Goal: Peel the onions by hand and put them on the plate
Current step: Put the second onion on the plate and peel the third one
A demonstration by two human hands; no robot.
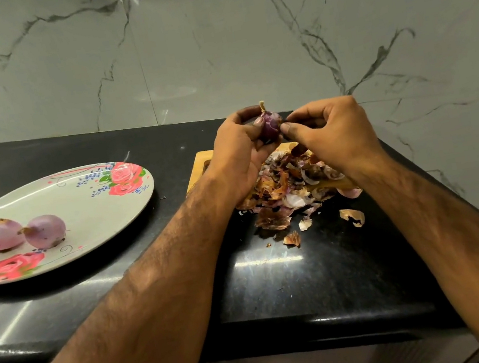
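Black counter [311,280] nearest, loose skins [289,185] heaped over a wooden board [198,169]. Above them the left hand [237,156] curls round the onion [269,124], stem up; the right hand [331,134] pinches its side, fingertips closed. Judgement: catch a skin edge by the stem, strip downward, rotate. Left, well apart: plate [75,193] holding two peeled onions [45,231].

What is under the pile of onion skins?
A wooden cutting board; only its left edge and a front strip show. The onion skins hide the rest, and some spill onto the black counter.
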